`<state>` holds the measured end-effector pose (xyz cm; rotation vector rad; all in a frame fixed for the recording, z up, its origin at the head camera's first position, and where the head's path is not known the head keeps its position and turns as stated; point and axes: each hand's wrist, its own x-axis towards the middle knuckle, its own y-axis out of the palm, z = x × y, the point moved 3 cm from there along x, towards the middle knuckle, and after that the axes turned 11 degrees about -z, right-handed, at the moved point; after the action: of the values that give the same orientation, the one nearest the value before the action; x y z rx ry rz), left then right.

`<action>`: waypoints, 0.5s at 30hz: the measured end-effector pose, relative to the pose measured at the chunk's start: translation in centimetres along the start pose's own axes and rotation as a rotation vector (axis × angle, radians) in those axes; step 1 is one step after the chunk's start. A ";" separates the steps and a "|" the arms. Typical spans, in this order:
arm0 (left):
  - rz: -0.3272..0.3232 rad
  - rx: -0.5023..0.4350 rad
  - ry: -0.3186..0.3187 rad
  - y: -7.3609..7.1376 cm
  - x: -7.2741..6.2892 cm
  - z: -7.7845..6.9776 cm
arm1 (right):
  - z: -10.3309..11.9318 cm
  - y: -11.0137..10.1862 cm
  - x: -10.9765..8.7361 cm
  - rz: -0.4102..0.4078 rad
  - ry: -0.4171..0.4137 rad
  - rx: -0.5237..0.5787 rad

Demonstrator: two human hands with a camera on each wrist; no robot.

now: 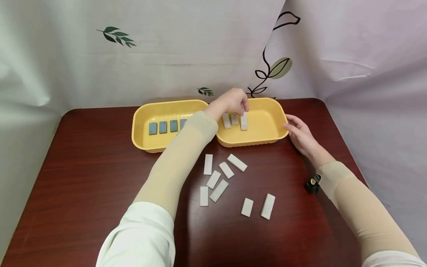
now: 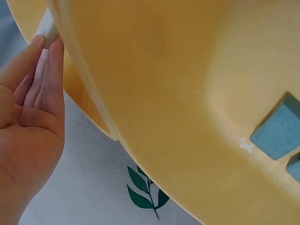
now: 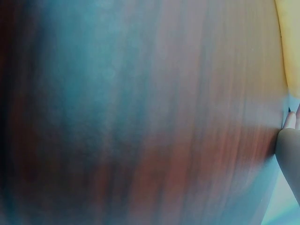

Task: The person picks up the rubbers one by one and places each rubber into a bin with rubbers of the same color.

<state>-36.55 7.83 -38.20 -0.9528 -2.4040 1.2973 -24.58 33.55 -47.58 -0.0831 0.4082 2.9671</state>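
My left hand (image 1: 235,101) reaches into the right yellow tray (image 1: 278,131) and pinches a white block (image 1: 244,121) between thumb and fingers. The left wrist view shows that white block (image 2: 46,29) at the fingertips of the left hand (image 2: 35,103). Two more white blocks, one of them (image 1: 227,121), lie to its left in the tray. At the tray's right end my right hand (image 1: 301,138) holds the rim, thumb against its edge. Only a bit of the right hand (image 3: 291,123) shows in the right wrist view.
On the left stands another yellow tray (image 1: 136,129) with a row of blue-grey blocks (image 1: 163,127), partly hidden by the left arm. Several loose white blocks (image 1: 219,190) lie on the dark red table (image 1: 100,178) before the trays. A patterned curtain (image 1: 160,55) hangs behind.
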 end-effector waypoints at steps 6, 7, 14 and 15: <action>-0.001 0.018 0.002 0.2 0.3 0.1 | 0.0 0.2 0.1 -0.002 -0.010 0.004; -0.002 0.023 0.003 0.2 0.3 0.2 | 0.0 0.3 0.1 -0.002 -0.009 0.005; 0.016 0.065 -0.010 0.2 0.4 0.3 | -0.1 0.3 0.0 -0.004 0.002 0.003; 0.020 0.074 -0.012 0.2 0.4 0.3 | -0.1 0.3 0.0 -0.004 0.004 0.005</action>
<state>-36.95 7.99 -38.58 -0.9535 -2.3437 1.3920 -24.60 33.23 -47.55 -0.0889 0.4152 2.9629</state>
